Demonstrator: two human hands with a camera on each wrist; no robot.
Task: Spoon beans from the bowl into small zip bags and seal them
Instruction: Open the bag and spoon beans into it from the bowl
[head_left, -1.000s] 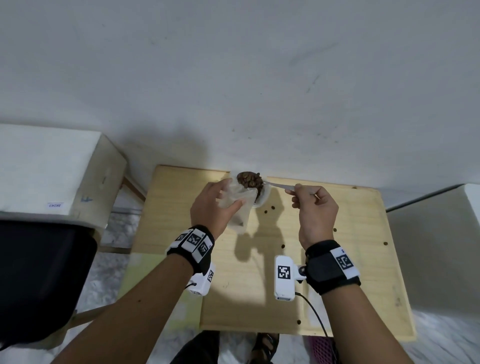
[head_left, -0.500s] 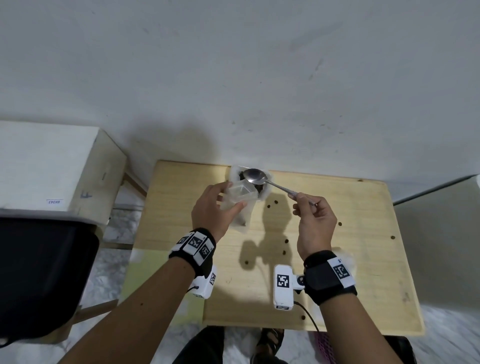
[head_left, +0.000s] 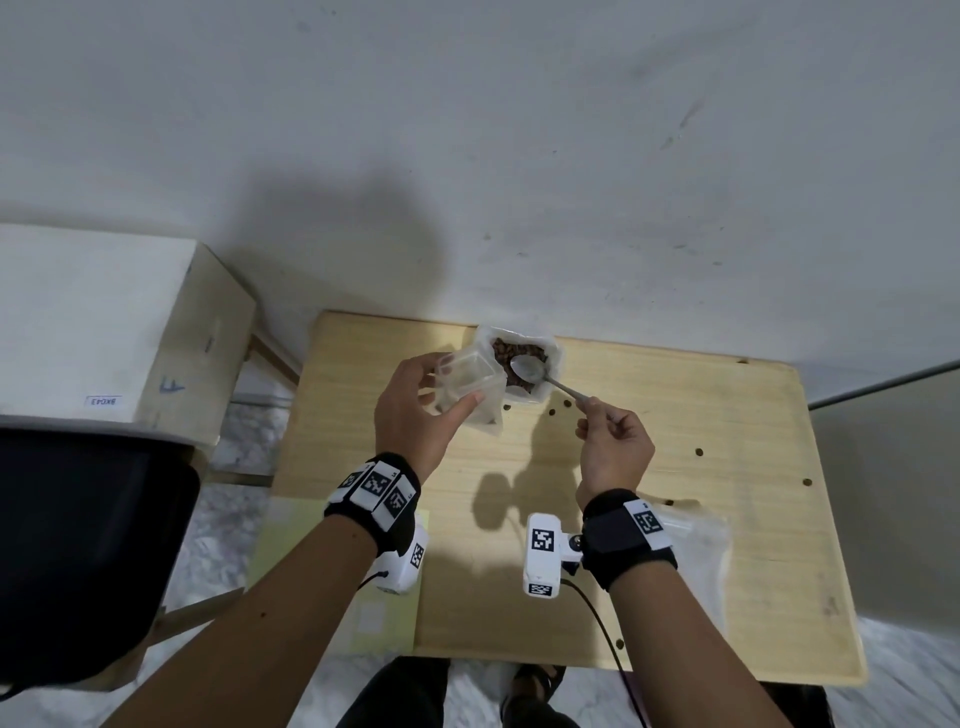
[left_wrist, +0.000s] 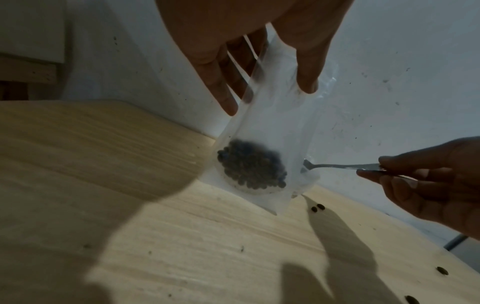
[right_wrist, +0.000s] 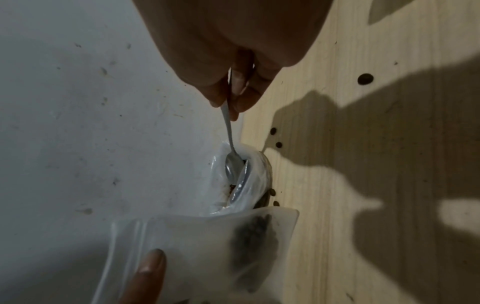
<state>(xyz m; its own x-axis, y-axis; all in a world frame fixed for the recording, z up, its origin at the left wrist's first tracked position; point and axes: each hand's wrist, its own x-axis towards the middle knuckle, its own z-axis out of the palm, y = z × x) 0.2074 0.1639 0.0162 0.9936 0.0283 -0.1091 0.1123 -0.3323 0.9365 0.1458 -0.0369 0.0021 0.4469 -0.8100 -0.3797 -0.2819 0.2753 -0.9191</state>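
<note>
Bean container (head_left: 519, 366) at table's (head_left: 727, 519) far edge, by the wall, looks like a white plastic pouch or lined bowl, holds brown beans; spoon (head_left: 530, 370) bowl sits empty over them. Small zip bag (head_left: 470, 392), clear frosted, mouth held open, just left of container, above the table. Left hand (head_left: 415, 415) pinches it near the top, thumb in front, fingers behind. Right hand (head_left: 613, 447) fingers curled, pinching spoon handle. Left wrist view shows what head view hides: dark bean clump (left_wrist: 253, 165) at bag bottom, bag mostly unfilled. Right wrist view shows spoon (right_wrist: 232, 164) inside container plastic. Loose beans (head_left: 553, 413) scattered on table; flat spare bags (head_left: 696, 540) near right wrist.
</note>
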